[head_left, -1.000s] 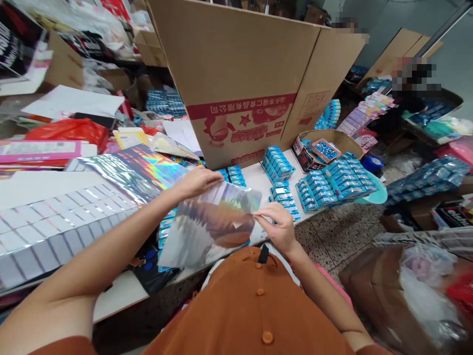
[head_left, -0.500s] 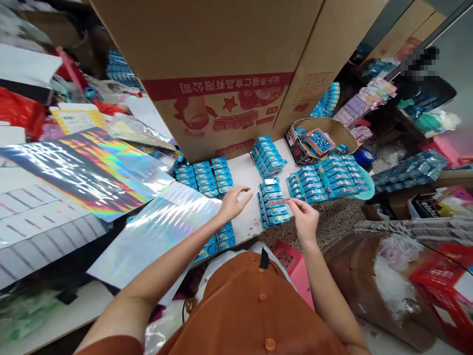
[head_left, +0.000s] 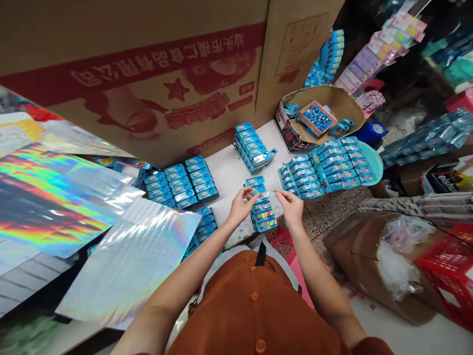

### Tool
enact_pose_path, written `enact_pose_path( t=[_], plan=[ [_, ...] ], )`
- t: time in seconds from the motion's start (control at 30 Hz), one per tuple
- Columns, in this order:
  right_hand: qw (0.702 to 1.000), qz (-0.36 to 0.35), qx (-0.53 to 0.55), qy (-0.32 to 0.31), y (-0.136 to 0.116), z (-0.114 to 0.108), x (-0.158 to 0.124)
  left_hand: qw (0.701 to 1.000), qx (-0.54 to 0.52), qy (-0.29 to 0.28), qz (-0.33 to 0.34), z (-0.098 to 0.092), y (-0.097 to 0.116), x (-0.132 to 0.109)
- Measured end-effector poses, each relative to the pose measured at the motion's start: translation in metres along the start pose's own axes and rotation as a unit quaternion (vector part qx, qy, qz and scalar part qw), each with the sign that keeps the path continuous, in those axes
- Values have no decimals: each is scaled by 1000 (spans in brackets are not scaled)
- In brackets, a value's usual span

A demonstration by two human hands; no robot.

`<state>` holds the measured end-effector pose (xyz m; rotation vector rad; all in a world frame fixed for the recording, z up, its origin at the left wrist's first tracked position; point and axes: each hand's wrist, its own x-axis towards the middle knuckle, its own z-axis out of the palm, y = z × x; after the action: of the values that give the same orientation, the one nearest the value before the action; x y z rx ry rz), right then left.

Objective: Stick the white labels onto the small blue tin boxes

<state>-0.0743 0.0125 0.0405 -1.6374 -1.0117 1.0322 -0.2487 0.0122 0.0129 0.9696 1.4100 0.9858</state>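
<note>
A small clear sticker strip (head_left: pixel 266 195) is stretched between my two hands above a short stack of small blue boxes (head_left: pixel 265 223). My left hand (head_left: pixel 241 206) pinches near its left end. The right end is between the thumb and fingertips of my right hand (head_left: pixel 291 208). Shiny strips lie across several of the boxes beneath; my fingers and the strip cover part of the stack. To the left, a silvery sticker sheet (head_left: pixel 129 261) with a row of strips along its upper edge lies tilted, overlapping a rainbow-shiny sheet (head_left: pixel 70 192).
Rows of blue boxes (head_left: pixel 181 183) stand left on the white table (head_left: pixel 225 172), with another stack (head_left: pixel 253 148) farther back. More rest on a teal tray (head_left: pixel 376 165) at right. A large carton (head_left: pixel 166 98) walls the back; a cut-down box (head_left: pixel 290 130) holds small parts.
My right hand has brought the strip left over the stack, and my left hand has closed from open fingers onto its other end. The view has shifted and tilted.
</note>
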Motion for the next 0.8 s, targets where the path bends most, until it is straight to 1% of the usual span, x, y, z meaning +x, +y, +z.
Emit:
enact_pose_path(
  t=[0.03, 0.1, 0.17, 0.2, 0.27, 0.4, 0.47, 0.53, 0.67, 0.73, 0.8],
  plan=[
    [1000, 11, 17, 11, 1, -1, 5, 996, 71, 39, 26, 1, -4, 6],
    [998, 19, 45, 37, 1, -5, 15, 971, 200, 111, 61, 4, -11, 19],
    [997, 12, 53, 59, -3, -12, 23, 946, 276, 158, 55, 12, -19, 32],
    [996, 7, 52, 67, -4, -16, 26, 940, 294, 168, 38, 16, -23, 37],
    [996, 3, 45, 77, -7, -25, 32, 939, 298, 167, -20, 26, -29, 45],
    [996, 1, 35, 87, -7, -37, 40, 945, 251, 152, -146, 38, -35, 54],
    [995, 3, 36, 89, -4, -39, 42, 940, 244, 153, -183, 41, -33, 57],
    [995, 9, 43, 88, -1, -38, 44, 935, 249, 154, -198, 43, -29, 60],
    [996, 28, 55, 64, 4, -28, 46, 936, 250, 148, -200, 47, -26, 63],
    [997, 40, 57, 45, 4, -22, 45, 938, 251, 148, -186, 47, -26, 60],
    [997, 50, 59, 29, 4, -16, 43, 941, 260, 157, -147, 44, -25, 51]
  ],
)
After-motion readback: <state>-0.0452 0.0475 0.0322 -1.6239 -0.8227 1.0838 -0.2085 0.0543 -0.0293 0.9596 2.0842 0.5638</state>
